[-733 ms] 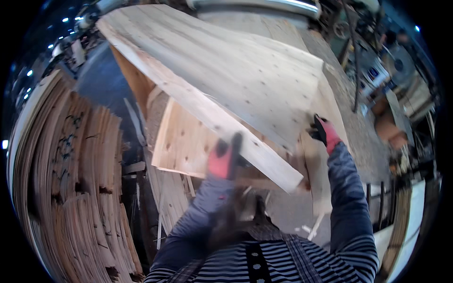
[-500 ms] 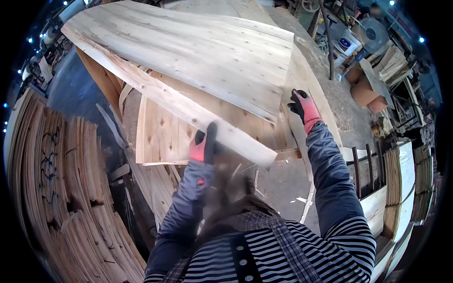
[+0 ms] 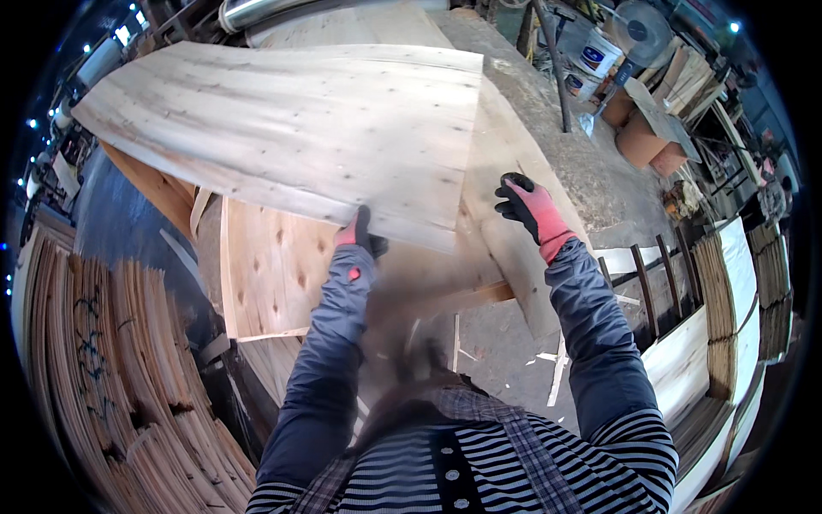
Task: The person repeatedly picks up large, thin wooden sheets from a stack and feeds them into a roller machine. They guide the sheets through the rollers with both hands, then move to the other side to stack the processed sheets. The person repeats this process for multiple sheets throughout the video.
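A large, pale, knotty wood veneer sheet [image 3: 317,128] stretches in front of me, wavy and slightly lifted along its near side. At its near edge my left hand [image 3: 361,233], in a black and pink glove, is closed on the sheet, its thumb side showing on top. My right hand [image 3: 533,210], gloved alike, is farther right, past the sheet's right end. Its fingers are partly bent and apart, with nothing seen in them. Below it lies another veneer sheet [image 3: 505,163]. More knotty veneer [image 3: 265,265] shows under the large sheet's near left side.
Tall stacks of veneer [image 3: 111,343] stand at the left. On the right are a rack with dark upright bars [image 3: 644,291] and bundled sheets [image 3: 719,308]. A cardboard box [image 3: 640,139], white bucket [image 3: 599,51] and fan [image 3: 638,32] are at the far right. Scraps litter the floor.
The narrow veneer strip by my left hand no longer shows as separate. My left hand has moved up to the large sheet's edge. The whole view has shifted, and that sheet appears farther left.
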A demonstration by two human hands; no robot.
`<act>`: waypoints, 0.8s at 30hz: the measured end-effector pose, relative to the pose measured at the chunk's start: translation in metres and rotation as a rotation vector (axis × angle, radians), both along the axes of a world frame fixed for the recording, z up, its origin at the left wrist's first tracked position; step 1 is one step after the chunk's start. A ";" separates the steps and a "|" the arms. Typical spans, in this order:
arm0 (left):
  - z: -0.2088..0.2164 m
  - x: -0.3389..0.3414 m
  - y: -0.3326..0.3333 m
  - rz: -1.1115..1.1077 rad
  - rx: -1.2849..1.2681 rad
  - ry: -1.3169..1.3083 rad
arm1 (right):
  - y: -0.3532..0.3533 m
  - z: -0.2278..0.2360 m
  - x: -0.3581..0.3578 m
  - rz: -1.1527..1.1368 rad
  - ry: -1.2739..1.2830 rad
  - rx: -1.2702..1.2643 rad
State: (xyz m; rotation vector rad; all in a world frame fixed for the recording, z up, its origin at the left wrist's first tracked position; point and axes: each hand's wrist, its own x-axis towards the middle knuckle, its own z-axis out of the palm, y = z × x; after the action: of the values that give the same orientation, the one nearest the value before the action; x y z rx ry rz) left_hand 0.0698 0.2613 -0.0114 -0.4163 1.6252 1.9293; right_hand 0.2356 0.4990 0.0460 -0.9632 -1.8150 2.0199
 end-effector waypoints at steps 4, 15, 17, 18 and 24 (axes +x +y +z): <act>0.003 0.000 0.007 0.098 0.103 0.184 | 0.030 0.004 -0.014 0.059 -0.030 0.024; 0.142 0.014 0.005 -0.256 0.388 0.397 | 0.089 -0.006 -0.087 0.062 -0.041 -0.173; 0.172 0.018 0.008 -0.239 0.423 0.399 | 0.097 -0.021 -0.099 0.109 0.056 -0.236; 0.181 0.017 0.008 -0.248 0.433 0.417 | 0.097 -0.026 -0.106 0.124 0.151 -0.311; 0.172 0.034 -0.021 0.015 0.475 0.329 | 0.078 0.039 -0.110 0.096 0.476 -0.445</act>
State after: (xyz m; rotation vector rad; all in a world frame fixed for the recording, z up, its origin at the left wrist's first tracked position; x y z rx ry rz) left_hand 0.1033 0.2404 0.1607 0.0858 1.2795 2.3997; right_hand 0.1258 0.5772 0.0850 -0.4280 -1.2103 2.5025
